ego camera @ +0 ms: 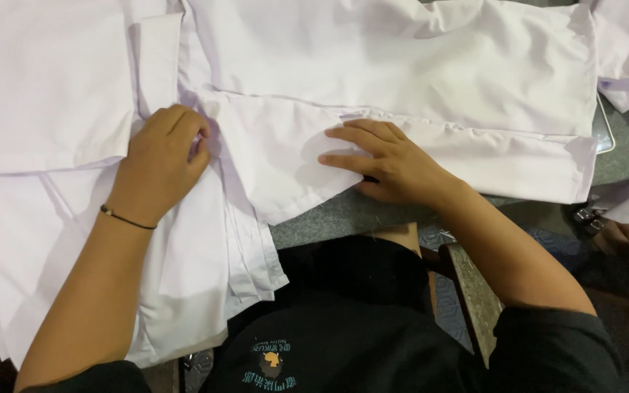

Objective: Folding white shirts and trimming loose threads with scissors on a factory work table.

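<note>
Head view shows white cloth (431,80) spread over the grey worktop (343,215). Left hand (160,161) is curled, its fingers pinching a fold of the cloth. Right hand (384,161) lies open and flat, pressing the cloth's lower edge down near the worktop's front.

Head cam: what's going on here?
A person in a black top is working on a pale lilac-white cotton garment spread over a grey work table. The left hand, with a thin black wristband, is curled with its fingers pinching a fold of the fabric. The right hand lies flat, fingers spread, pressing the garment's lower edge down. More of the same cloth hangs off the table's near edge on the left.
</note>
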